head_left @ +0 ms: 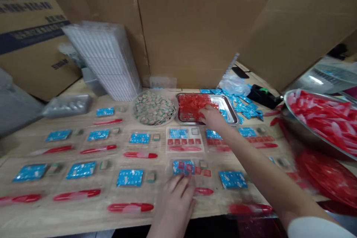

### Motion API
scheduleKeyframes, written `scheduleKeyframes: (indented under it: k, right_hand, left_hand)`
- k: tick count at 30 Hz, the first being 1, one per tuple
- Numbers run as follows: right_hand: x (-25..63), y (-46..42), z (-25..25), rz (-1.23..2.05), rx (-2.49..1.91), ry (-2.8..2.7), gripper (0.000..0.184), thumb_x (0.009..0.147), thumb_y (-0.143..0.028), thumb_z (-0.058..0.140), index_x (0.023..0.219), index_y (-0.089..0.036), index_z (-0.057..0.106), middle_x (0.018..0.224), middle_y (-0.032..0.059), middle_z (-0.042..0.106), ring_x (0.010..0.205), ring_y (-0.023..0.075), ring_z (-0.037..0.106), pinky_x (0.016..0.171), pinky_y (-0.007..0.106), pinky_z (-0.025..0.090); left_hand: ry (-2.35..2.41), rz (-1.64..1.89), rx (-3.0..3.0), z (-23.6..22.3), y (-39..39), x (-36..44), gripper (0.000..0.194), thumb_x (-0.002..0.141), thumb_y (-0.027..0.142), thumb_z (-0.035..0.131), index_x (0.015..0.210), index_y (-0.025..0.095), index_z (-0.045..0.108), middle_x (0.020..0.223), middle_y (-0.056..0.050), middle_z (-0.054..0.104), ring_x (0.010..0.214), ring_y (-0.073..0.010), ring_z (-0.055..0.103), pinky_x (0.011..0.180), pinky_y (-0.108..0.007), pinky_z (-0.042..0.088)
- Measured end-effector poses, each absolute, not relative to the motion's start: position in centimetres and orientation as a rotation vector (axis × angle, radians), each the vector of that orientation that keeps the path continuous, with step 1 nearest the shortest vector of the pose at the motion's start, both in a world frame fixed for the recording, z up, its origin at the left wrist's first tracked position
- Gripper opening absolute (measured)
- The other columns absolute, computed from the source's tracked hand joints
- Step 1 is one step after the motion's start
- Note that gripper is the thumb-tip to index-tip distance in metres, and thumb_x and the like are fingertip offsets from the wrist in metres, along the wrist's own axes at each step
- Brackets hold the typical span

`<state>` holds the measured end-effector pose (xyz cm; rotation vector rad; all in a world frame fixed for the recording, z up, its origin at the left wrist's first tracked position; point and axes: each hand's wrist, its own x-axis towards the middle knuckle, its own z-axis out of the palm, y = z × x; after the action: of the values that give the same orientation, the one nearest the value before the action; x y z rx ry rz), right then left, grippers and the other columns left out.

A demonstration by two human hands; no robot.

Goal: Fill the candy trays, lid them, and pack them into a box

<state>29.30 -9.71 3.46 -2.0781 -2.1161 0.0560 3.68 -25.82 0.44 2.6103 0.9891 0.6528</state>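
Observation:
My left hand [176,199] is low in the middle, fingers bent and close together, tips at a clear plastic pack. There, small red squares [198,170] lie partly over a blue sachet [178,167]. A red pen-shaped piece [204,191] shows beside that hand. My right hand [209,116] reaches to a metal tray [232,113], fingers drawn together at a pile of small red pieces [192,106]. Its fingertips are partly lost in the pile. On a nearby pack [185,139] lie a blue sachet, a row of red squares, a small block and a red pen-shaped piece.
A round dish [154,108] of small greenish-beige blocks adjoins the tray. Loose blue sachets [245,109] and a black tape dispenser [263,96] are behind. A metal bowl [306,130] of red-and-white pieces stands right. Stacked plastic sheets [107,59] lean against cardboard [195,33].

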Motion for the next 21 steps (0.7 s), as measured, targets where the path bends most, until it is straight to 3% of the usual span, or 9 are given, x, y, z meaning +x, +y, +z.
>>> scheduleKeyframes:
  k: [2,5,10,12,15,21]
  right_hand:
    - [29.0,-8.4,2.9,0.037,-2.117,-2.13,0.014,0.074,-0.013,0.058,0.087,-0.013,0.065,0.099,0.0148,0.061,0.092,0.0237,0.058,0.082,0.032,0.043]
    - [29.2,-9.3,2.5,-0.01,-2.165,-2.076,0.016,0.08,-0.016,0.05,0.091,-0.013,0.061,0.102,0.0159,0.06,0.091,0.0237,0.058,0.079,0.033,0.044]
    - [26.2,-15.4,3.4,0.355,-1.876,-1.82,0.027,0.082,-0.016,0.043,0.108,-0.018,0.05,0.081,0.0037,0.063,0.072,0.0171,0.06,0.064,0.028,0.047]
    - [23.2,-17.7,4.0,0.474,-1.682,-1.961,0.028,0.081,-0.012,0.045,0.105,-0.021,0.055,0.084,0.0026,0.063,0.077,0.0164,0.06,0.069,0.028,0.047]
    - [18.6,-19.4,4.2,0.324,-1.651,-2.205,0.026,0.08,-0.007,0.047,0.097,-0.02,0.062,0.096,0.0071,0.062,0.09,0.0205,0.056,0.08,0.032,0.045]
    - [15.2,-20.8,2.9,0.022,-1.708,-2.474,0.028,0.081,-0.01,0.052,0.108,-0.014,0.061,0.098,0.0126,0.063,0.092,0.0267,0.054,0.083,0.041,0.043]
  left_hand:
    - [1.019,0.669,2.579,0.6,-26.0,3.5,0.025,0.083,0.024,0.056,0.107,0.023,0.061,0.118,-0.003,0.063,0.107,-0.0246,0.058,0.085,-0.039,0.052]
    - [1.063,0.682,2.53,0.8,-26.0,2.3,0.021,0.086,0.023,0.052,0.104,0.023,0.062,0.118,-0.003,0.063,0.109,-0.0241,0.056,0.09,-0.041,0.048]
    - [1.098,0.673,2.441,0.1,-26.2,0.5,0.021,0.087,0.016,0.05,0.103,0.024,0.062,0.113,-0.002,0.065,0.111,-0.0211,0.053,0.095,-0.041,0.041]
    - [1.118,0.688,2.428,-0.3,-26.4,0.6,0.021,0.087,0.016,0.051,0.102,0.024,0.063,0.114,-0.001,0.064,0.113,-0.0209,0.051,0.094,-0.04,0.041]
    - [1.149,0.707,2.442,-0.6,-26.5,1.1,0.019,0.088,0.017,0.051,0.101,0.023,0.063,0.11,-0.002,0.066,0.111,-0.0201,0.052,0.092,-0.039,0.042]
    - [1.188,0.76,2.405,0.0,-26.4,1.8,0.018,0.087,0.014,0.051,0.099,0.021,0.063,0.105,-0.002,0.068,0.104,-0.0177,0.056,0.088,-0.036,0.044]
